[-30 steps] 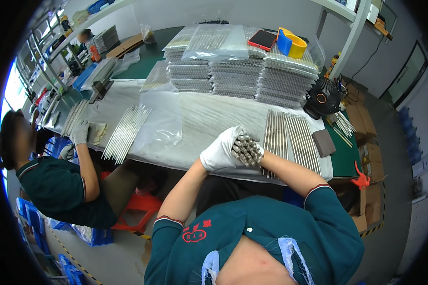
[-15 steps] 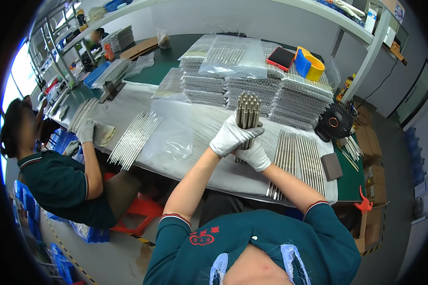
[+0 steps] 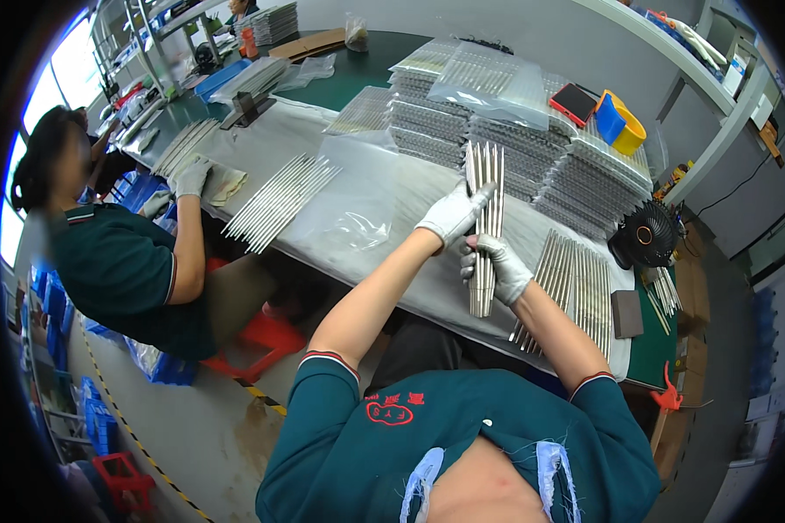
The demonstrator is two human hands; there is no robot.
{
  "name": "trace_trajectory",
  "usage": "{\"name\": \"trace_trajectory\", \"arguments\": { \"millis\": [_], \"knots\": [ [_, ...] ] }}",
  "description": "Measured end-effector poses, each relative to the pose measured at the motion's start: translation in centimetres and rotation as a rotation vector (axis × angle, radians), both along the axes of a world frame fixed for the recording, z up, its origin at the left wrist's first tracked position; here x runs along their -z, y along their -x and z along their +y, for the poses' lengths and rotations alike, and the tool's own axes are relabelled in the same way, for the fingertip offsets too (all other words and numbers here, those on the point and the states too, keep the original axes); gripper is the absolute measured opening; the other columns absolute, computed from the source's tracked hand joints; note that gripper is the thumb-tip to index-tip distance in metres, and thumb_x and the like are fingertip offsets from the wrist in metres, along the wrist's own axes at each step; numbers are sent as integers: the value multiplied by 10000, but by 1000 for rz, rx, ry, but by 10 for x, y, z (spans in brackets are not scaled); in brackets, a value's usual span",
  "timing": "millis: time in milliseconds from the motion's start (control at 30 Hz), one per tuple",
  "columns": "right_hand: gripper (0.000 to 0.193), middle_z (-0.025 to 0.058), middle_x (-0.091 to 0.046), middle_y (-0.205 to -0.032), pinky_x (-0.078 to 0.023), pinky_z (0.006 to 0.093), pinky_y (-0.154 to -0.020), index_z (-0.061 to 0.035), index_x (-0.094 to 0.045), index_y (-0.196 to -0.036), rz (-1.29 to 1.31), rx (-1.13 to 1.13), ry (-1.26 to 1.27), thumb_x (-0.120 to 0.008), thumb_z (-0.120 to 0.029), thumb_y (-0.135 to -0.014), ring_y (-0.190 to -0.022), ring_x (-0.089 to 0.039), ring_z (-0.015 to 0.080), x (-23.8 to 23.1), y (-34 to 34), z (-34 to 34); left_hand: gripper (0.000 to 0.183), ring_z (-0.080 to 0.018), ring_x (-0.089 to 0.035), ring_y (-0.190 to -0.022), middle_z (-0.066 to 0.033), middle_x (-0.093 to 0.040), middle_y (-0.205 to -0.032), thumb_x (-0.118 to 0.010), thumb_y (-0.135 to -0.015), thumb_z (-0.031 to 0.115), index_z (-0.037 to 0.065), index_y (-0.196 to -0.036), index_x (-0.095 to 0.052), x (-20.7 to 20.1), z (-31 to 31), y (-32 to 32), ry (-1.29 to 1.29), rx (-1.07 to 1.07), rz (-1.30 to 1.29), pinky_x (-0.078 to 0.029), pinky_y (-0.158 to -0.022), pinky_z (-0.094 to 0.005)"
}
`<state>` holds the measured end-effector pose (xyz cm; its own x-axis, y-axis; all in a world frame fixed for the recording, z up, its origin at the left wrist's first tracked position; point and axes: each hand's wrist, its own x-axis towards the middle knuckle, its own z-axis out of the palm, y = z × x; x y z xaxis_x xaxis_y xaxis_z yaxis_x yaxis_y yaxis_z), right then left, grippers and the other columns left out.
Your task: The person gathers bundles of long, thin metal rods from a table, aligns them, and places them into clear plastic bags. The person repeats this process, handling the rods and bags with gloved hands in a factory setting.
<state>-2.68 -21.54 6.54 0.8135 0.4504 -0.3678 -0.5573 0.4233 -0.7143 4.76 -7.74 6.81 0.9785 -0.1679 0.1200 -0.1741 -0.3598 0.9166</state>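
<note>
A bundle of thin silvery metal rods [image 3: 490,196] stands lengthwise between my hands, above the near part of the cloth-covered table. My left hand [image 3: 456,212], in a white glove, is closed round the upper part. Lower down, my right hand [image 3: 501,267], gloved too, grips the bundle, fingers wrapped round it. Just right of it, more rods [image 3: 574,288] lie side by side on the cloth, with a grey block [image 3: 626,314] beyond them. Left of my hands another row of rods [image 3: 283,202] lies next to a clear plastic bag [image 3: 349,205].
Tall stacks of rods in clear packaging [image 3: 515,144] rise behind my hands, with a phone [image 3: 574,104] and a yellow-blue tape roll [image 3: 619,125] on top. A black fan [image 3: 644,235] stands at the right. A co-worker's gloved hand [image 3: 192,177] is by rods at the left.
The bundle has turned from end-on to lengthwise in view. My hands have moved apart along it, the right one now nearer me. The whole view has shifted.
</note>
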Motion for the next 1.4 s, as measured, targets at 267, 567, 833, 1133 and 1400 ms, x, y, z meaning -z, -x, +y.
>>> {"name": "trace_trajectory", "arguments": {
  "millis": [267, 567, 833, 1133, 1400],
  "knots": [
    [279, -49, -574, -729, -506, 315, -581, -94, -558, -1064, 547, -86, -422, -677, -177, -826, -591, -560, 104, 36, 34, -48, 960, -356, -415, -1337, -169, -480, -1415, -805, -672, 460, 138, -1471, -380, -60, 155, 75, -1089, -38, -553, -309, -1113, -505],
    [403, 10, -518, -779, -492, 262, -559, -73, -478, -1183, 377, -310, -206, -670, -110, -831, -605, -514, 83, 8, 75, -31, 260, -287, -606, -726, -95, -576, -786, -704, -819, 240, 218, -1079, -702, 9, 184, 27, -1035, -90, -681, -492, -626, -418],
    [373, 2, -548, -769, -508, 264, -550, -74, -516, -1152, 330, -494, -79, -691, -135, -829, -601, -553, 74, 8, 86, -21, 231, -307, -665, -821, -108, -689, -861, -635, -891, 340, 172, -1001, -750, -37, 98, 42, -839, 48, -463, -532, -742, -403],
    [159, 34, -603, -673, -517, 333, -588, -107, -618, -851, 329, -273, -31, -627, -265, -846, -629, -616, 175, -1, 66, -3, 232, -290, -679, -796, -92, -697, -887, -634, -867, 278, 167, -1058, -706, -47, 22, 140, -643, 342, -444, -545, -712, -390],
    [215, 11, -633, -775, -488, 317, -687, -51, -674, -989, -479, -216, 663, -601, -245, -932, -743, -612, 125, 12, 23, 33, 164, -319, -651, -649, -121, -657, -722, -537, -932, 225, 162, -1023, -659, -36, 8, 160, -529, 454, -353, -517, -588, -417]
  ]
}}
